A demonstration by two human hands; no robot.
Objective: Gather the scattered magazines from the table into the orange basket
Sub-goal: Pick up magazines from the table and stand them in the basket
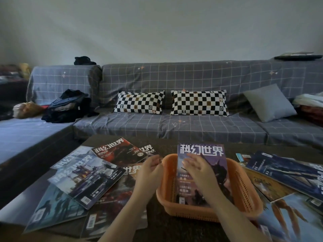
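Note:
An orange basket (244, 187) stands on the dark table (174, 227) in front of me. A purple magazine (201, 151) lies in it, its top sticking out over the far rim. My right hand (197, 170) rests flat on that cover, fingers spread. My left hand (150, 170) hovers at the basket's left rim, fingers loosely curled, holding nothing. Several magazines lie scattered left of the basket, among them a red one (120, 151) and a pale blue one (83, 173). More magazines (286, 170) overlap to the right.
Beyond the table runs a grey checked sofa (174, 126) with two black-and-white pillows (139, 102), a grey cushion (269, 102) and a dark pile of clothes (68, 107). A narrow gap separates the table's far edge from the sofa.

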